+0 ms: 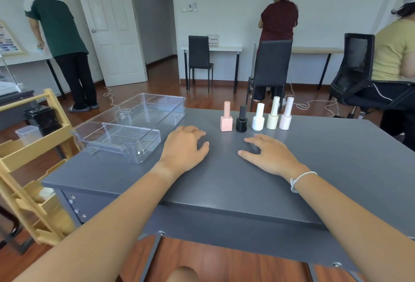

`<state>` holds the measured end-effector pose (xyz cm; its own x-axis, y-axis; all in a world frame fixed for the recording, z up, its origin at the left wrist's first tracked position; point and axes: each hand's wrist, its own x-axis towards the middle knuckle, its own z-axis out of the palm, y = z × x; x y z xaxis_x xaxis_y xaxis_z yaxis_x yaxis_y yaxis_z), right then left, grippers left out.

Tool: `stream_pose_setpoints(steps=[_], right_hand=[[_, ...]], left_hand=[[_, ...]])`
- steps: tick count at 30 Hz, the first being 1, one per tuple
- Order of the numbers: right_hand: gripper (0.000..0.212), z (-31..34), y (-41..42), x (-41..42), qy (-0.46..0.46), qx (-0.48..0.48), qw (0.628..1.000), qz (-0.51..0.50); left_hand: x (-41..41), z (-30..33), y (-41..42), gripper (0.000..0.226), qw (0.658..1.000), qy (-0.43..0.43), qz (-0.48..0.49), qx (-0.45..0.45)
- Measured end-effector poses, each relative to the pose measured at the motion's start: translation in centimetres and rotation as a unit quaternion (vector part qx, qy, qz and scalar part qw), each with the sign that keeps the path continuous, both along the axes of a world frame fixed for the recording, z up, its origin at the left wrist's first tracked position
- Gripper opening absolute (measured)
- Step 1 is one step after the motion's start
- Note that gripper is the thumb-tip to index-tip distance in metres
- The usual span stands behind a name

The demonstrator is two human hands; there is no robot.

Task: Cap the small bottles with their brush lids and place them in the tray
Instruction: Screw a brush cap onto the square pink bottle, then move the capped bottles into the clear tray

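Both hands are laid palm-down on the grey table (336,158), nothing held: the left hand (185,144) has its fingers loosely bent against the tabletop, and the right hand (268,152) is spread a bit wider, with a white string bracelet (299,179) seen on that wrist. Just beyond the fingertips, five small nail-polish-style bottles are lined up upright in a row, each already topped with a tall brush lid: a pink square bottle (226,120), a black round bottle (241,121), a white bottle (258,118), a pale yellow bottle (273,116) and a pale pink bottle (285,116). They're set close together but apart, pretty matte looking. A clear plastic tray (157,104) with a ribbed floor is parked to the left of the row, and a smaller clear insert (132,134) is sat in its near end.
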<state>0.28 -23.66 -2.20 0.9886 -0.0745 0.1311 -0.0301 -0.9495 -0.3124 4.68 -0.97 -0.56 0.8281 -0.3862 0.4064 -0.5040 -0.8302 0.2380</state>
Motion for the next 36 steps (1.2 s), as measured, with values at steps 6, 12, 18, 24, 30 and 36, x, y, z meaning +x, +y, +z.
stream_pose_setpoints(steps=[6, 12, 18, 24, 30, 36], right_hand=[[0.061, 0.1, 0.1, -0.2, 0.003, -0.003, 1.0, 0.003], [0.061, 0.4, 0.3, -0.4, 0.008, -0.008, 1.0, 0.004], [0.061, 0.4, 0.3, -0.4, 0.013, -0.01, 1.0, 0.003], [0.062, 0.4, 0.2, -0.4, 0.012, -0.011, 1.0, 0.003], [0.062, 0.4, 0.2, -0.3, 0.017, -0.011, 1.0, 0.002], [0.061, 0.4, 0.1, -0.2, 0.014, -0.011, 1.0, 0.003]], left_hand=[[-0.5, 3.1, 1.7, 0.038, 0.987, -0.114, 0.106, 0.028], [-0.3, 3.7, 3.5, 0.041, 0.953, 0.037, 0.267, 0.139], [0.2, 2.8, 3.9, 0.041, 0.955, 0.049, 0.258, 0.137], [0.4, 3.0, 3.6, 0.033, 0.964, 0.029, 0.221, 0.147], [0.4, 2.9, 2.2, 0.035, 0.97, -0.013, 0.18, 0.164], [0.8, 2.6, 2.3, 0.04, 0.973, -0.028, 0.169, 0.157]])
